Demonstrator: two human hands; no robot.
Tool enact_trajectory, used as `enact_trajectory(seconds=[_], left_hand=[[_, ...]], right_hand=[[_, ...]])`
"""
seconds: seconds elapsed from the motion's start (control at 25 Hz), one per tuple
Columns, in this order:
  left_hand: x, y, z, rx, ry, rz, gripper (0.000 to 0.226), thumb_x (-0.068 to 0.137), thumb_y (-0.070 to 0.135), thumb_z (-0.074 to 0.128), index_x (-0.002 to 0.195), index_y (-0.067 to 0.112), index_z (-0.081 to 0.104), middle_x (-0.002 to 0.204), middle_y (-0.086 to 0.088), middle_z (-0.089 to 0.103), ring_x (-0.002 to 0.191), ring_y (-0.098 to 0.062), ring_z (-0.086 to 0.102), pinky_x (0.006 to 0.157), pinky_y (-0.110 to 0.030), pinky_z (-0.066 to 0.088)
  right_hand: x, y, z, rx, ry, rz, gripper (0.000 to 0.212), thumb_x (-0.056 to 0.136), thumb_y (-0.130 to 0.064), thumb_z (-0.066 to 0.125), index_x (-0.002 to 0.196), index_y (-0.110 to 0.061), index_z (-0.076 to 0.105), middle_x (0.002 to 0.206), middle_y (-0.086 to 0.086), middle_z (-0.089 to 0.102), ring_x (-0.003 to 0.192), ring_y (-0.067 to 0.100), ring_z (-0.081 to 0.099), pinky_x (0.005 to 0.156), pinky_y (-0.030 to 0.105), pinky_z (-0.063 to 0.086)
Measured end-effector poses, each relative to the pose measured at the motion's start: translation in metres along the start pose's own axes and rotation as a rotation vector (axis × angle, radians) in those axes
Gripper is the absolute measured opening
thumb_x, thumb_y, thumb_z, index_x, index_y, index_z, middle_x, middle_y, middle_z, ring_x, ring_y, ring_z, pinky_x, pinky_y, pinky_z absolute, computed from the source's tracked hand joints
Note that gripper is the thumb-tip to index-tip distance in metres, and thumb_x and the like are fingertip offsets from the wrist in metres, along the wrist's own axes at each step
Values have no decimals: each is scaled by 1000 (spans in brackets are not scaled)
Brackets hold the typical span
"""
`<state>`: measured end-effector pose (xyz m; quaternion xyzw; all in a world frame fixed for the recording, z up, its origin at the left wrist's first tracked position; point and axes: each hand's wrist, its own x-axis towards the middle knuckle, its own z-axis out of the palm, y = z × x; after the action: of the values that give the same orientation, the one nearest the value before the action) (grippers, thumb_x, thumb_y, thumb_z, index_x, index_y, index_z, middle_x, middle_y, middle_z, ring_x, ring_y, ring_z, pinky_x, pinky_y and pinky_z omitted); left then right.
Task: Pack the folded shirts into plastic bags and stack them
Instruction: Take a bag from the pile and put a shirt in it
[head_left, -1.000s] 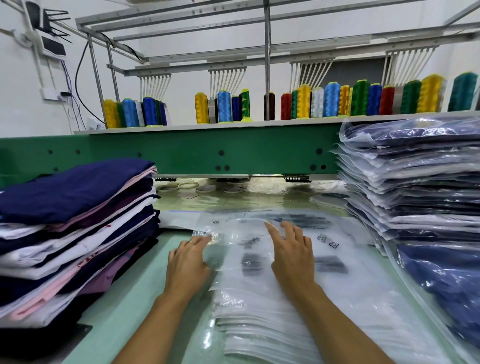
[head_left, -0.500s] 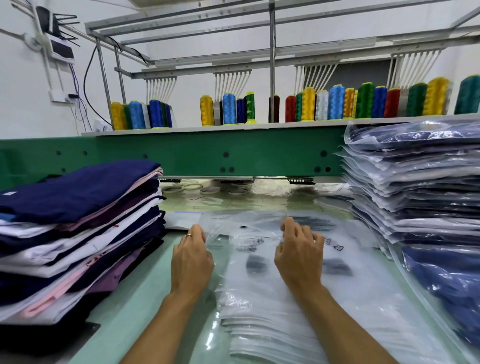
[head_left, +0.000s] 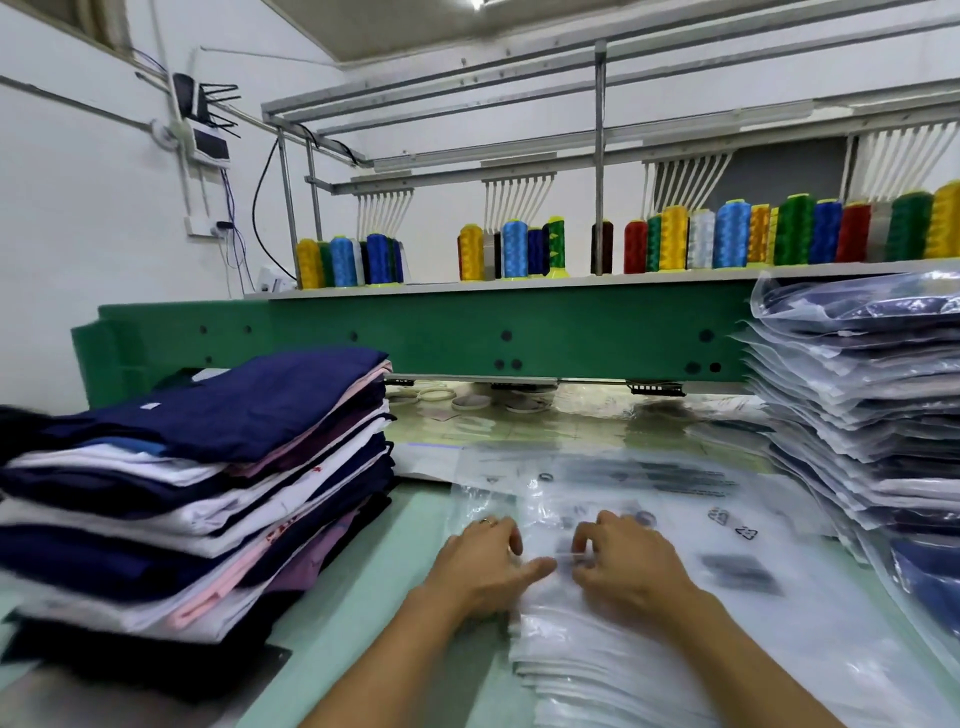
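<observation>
Both my hands are down on the pile of empty bags, a slippery, fanned-out heap of clear film with blurred black print and little triangle marks on it. My left hand has its fingers curled in and the thumb pushed out toward the middle, nipping the crinkled film of the top bag. There's a thin ring on that hand. My right hand is just beside it, knuckles up and fingers hooked tight, thumb and forefinger pinching a small ridge of the same shiny sheet. The two thumbs are nearly meeting.

To my left sit the folded shirts, a tall, soft stack of matte cloth in navy, white, pink and plum, flat rectangles with the edges stepping out unevenly. To my right are the bagged shirts, glossy and wrinkled, dark navy showing through the plastic, piled high with the floppy bag ends sticking out toward me.

The table under it all is smooth pale green. Behind runs a green beam with dark round holes, and above it a shelf of thread cones in yellow, blue, green and red.
</observation>
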<state>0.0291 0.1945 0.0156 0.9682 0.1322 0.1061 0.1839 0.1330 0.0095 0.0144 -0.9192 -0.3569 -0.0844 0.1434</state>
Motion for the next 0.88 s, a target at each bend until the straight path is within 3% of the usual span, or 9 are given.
enact_trajectory(seconds=[0.08,0.24,0.32,0.4,0.48,0.56,0.6,0.8,0.88], left_hand=[[2,-6,-29,4,-4,7,50,84,73,52,108,29,55,108,6,63,99,-18,60,84,-39,50],[3,-27,-112,378,284,21,37,88,23,59,123,21,50,123,-2,62,114,-25,55,89,-37,42],[-6,-44,-159,608,361,-71,43,86,24,60,127,18,47,131,-5,56,121,-29,49,94,-42,38],[-19,-63,-202,716,305,-245,48,89,29,59,133,16,43,139,-9,48,128,-33,42,100,-46,36],[-33,-80,-238,648,226,-393,34,89,26,59,120,15,51,132,-12,51,123,-35,46,92,-47,41],[-43,-94,-265,512,257,-425,12,88,24,60,90,14,54,106,-11,61,97,-33,58,75,-39,46],[-47,-100,-275,459,294,-417,14,88,24,60,83,13,53,96,-9,62,86,-32,59,69,-37,46],[-60,-119,-302,237,481,-387,14,92,14,53,94,5,63,93,-16,65,85,-36,63,79,-43,56],[-60,-120,-308,174,526,-354,18,89,12,53,97,12,69,91,-14,68,85,-37,64,80,-45,57]], right_hand=[[10,-9,-9,-12,7,-10,25,79,-55,53,92,-36,64,95,-13,63,86,9,56,75,30,45],[35,-62,-25,106,57,-33,18,83,-44,54,92,-34,67,88,-15,67,81,8,61,73,28,51],[51,-102,-32,214,98,-53,11,85,-37,56,88,-35,66,83,-19,66,78,5,62,68,28,52],[64,-144,-41,366,112,-83,11,83,-31,57,84,-34,67,77,-19,65,75,4,62,63,27,49],[74,-186,-48,516,81,-136,13,80,-25,56,80,-30,68,74,-13,68,74,9,65,64,30,52],[81,-220,-54,659,38,-185,14,76,-19,56,77,-25,69,71,-6,72,72,17,70,67,34,56],[83,-233,-56,717,26,-199,15,76,-17,55,77,-23,69,70,-3,73,69,20,70,66,35,56],[98,-275,-60,1089,-15,-156,22,90,-4,47,94,-9,68,79,10,74,64,17,64,59,28,51],[104,-287,-63,1229,-27,-137,24,94,-4,44,99,-8,68,83,11,71,68,17,64,61,27,53]])
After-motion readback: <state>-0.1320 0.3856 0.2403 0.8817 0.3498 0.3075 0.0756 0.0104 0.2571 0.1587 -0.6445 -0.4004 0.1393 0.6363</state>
